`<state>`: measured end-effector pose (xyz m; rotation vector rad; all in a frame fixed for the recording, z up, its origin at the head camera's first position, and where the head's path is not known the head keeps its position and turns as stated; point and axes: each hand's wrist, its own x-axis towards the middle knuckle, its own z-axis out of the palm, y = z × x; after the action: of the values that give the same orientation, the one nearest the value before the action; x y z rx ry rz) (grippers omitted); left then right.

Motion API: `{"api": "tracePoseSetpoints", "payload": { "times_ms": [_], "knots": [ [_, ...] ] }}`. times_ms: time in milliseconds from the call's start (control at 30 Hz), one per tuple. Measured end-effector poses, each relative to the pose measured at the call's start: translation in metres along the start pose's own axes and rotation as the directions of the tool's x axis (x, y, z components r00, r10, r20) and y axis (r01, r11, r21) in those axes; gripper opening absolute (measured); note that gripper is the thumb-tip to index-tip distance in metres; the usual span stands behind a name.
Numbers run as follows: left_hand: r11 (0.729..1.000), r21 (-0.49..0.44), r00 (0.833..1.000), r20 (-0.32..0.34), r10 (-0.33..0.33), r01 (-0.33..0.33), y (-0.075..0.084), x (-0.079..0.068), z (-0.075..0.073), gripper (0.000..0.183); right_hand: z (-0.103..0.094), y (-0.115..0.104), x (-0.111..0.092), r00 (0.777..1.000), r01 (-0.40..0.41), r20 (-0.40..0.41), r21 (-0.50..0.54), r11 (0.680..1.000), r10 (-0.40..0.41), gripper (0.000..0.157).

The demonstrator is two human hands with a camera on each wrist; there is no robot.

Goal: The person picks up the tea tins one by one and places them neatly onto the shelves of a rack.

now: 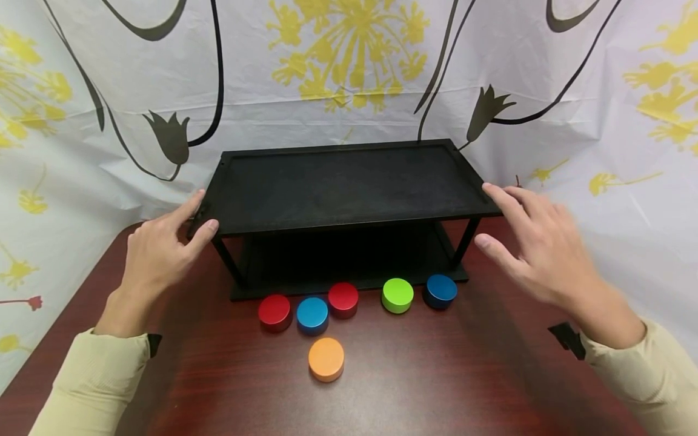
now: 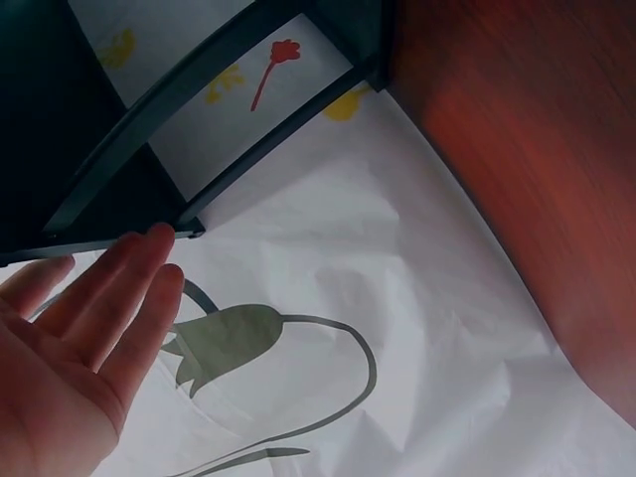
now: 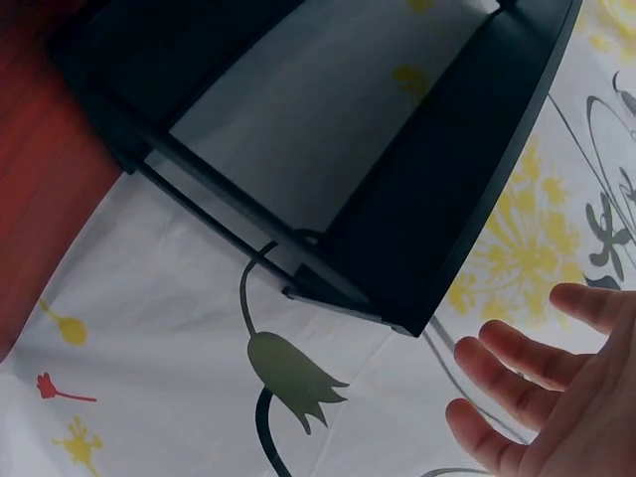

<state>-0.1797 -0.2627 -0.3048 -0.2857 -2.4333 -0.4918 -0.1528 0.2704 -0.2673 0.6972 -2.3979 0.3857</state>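
A black two-tier shelf rack (image 1: 349, 184) stands on the table against the back cloth. My left hand (image 1: 158, 254) is at the rack's left end, its fingers fairly straight; in the left wrist view these fingers (image 2: 129, 288) overlap the rack's edge, and contact is hard to tell. At the right end, my right hand (image 1: 540, 248) has thumb and fingers spread, holding nothing; in the right wrist view its fingers (image 3: 517, 368) appear apart from the rack's corner. Before the rack lie two red discs (image 1: 275, 313) (image 1: 343, 300), a light blue disc (image 1: 312, 315), a green disc (image 1: 397, 295) and a dark blue disc (image 1: 440, 291).
An orange disc (image 1: 326, 359) lies nearer to me than the others on the reddish-brown wooden table (image 1: 414, 381). White cloth (image 1: 240, 72) with yellow and grey flower prints hangs behind and along both sides. The rack's lower tier (image 1: 338, 254) lies in shadow.
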Motion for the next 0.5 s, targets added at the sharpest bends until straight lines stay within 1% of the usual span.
{"api": "tracePoseSetpoints", "payload": {
  "times_ms": [133,300,500],
  "knots": [
    [0.999,-0.007,0.998,-0.047,0.034,-0.035,-0.001,0.0,0.004,0.05,0.002,-0.004,-0.004,1.0,0.006,0.012,0.021,1.0,-0.006,0.066],
    [0.996,-0.051,0.993,-0.1,0.066,-0.072,-0.001,0.001,0.008,0.044,0.006,-0.008,-0.01,0.998,-0.023,0.057,0.072,0.997,0.019,0.065],
    [0.991,-0.085,0.988,-0.12,0.093,-0.103,-0.003,0.0,0.009,0.04,0.011,-0.009,-0.019,0.996,-0.043,0.084,0.113,0.993,0.033,0.065]
  ]
}}
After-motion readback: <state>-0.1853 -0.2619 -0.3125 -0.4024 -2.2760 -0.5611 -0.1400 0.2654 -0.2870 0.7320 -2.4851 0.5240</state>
